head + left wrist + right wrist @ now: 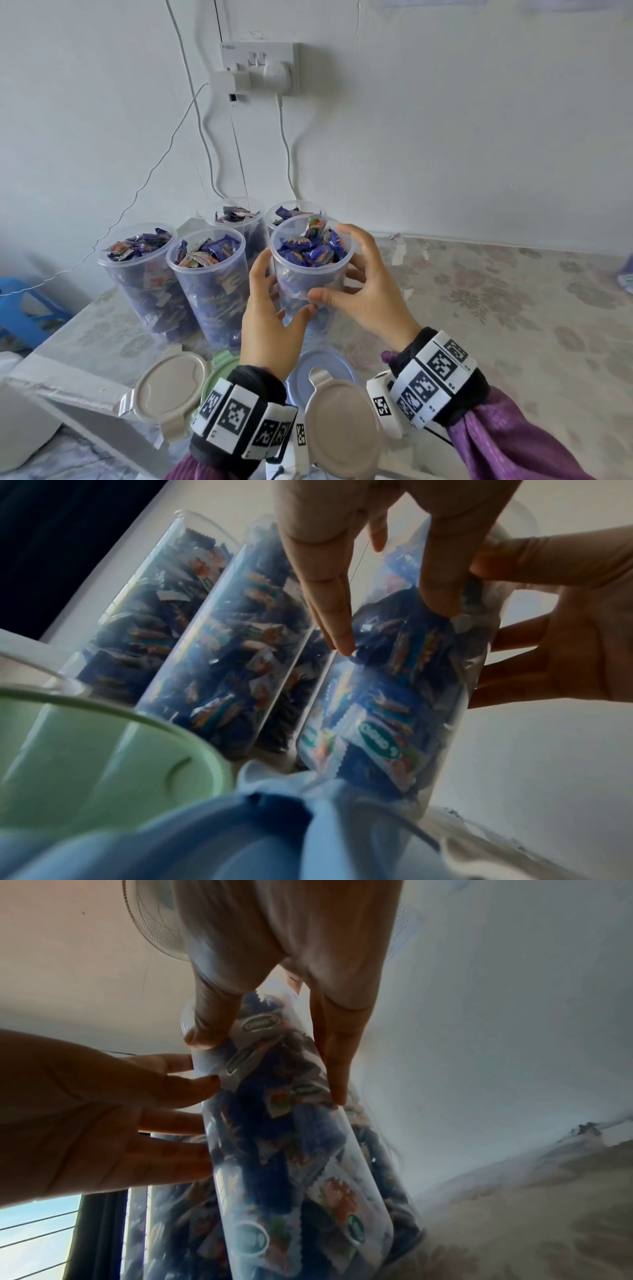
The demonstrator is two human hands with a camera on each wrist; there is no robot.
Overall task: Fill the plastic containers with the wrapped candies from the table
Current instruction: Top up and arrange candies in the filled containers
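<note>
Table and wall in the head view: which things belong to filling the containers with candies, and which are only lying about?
Belong to the job:
- container held by both hands
- four other filled containers
- wrapped candies
- left hand, right hand

Just lying about:
- lids
- wall socket with chargers
- cables
- blue stool

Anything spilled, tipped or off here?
Nothing spilled. Five candy-filled containers stand upright; both hands, left hand and right hand, grip the front container. All are uncapped, and the lids lie loose at the table's near edge.
</note>
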